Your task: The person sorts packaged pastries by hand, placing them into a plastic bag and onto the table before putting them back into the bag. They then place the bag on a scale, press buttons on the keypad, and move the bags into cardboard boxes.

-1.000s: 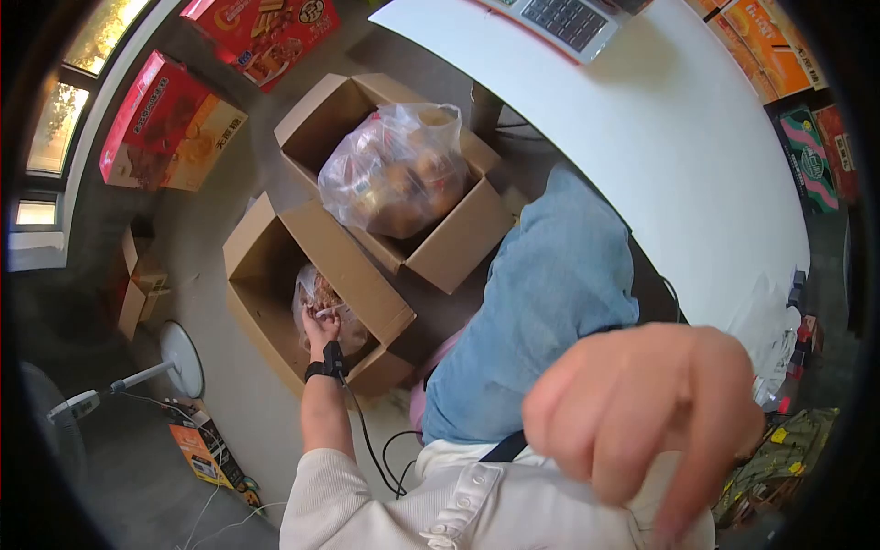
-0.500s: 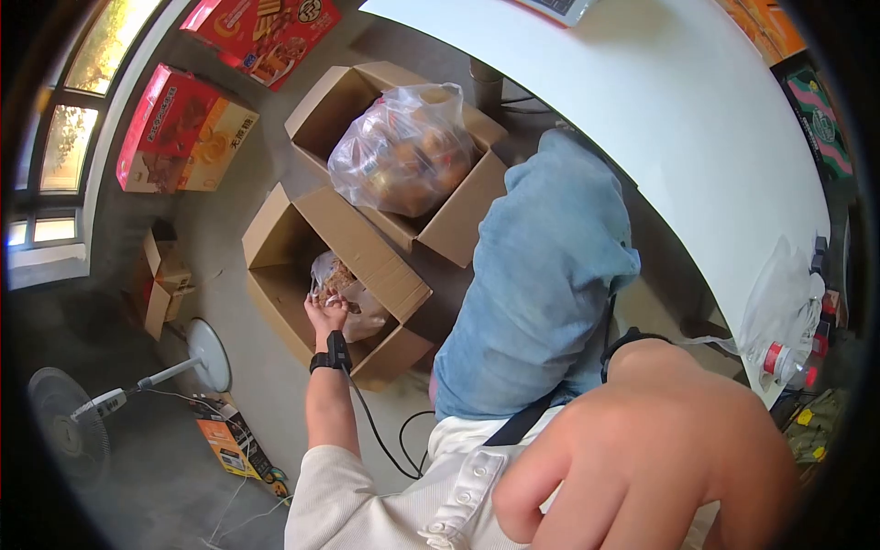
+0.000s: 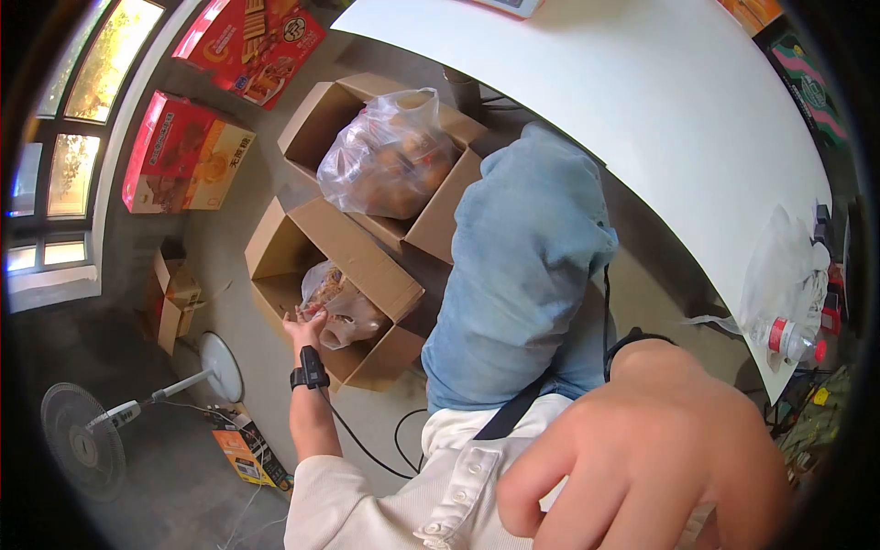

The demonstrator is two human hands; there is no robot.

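Observation:
My left hand (image 3: 304, 330) is at the near left edge of the lower open cardboard box (image 3: 357, 261), its fingers apart beside a clear plastic bag (image 3: 344, 307) with brownish contents. Whether the fingertips touch the bag is hard to tell. Large in the foreground at the lower right is my right hand (image 3: 642, 454), palm down with curled fingers; its fingertips and anything in them are hidden. A bigger clear bag (image 3: 394, 156) of orange-brown items fills the upper open box (image 3: 445, 206).
A white table (image 3: 642, 101) curves across the upper right, with a plastic bag (image 3: 779, 266) and bottle (image 3: 793, 340) at its edge. Red boxes (image 3: 179, 151) stand by the window. On the left are a fan (image 3: 84, 442), a small carton (image 3: 174, 293) and an orange-black box (image 3: 247, 449).
My left hand has drawn back from the bag toward the box's edge, and its fingers have spread. The bag lies more in sight. The view has shifted slightly; my right hand looks much the same.

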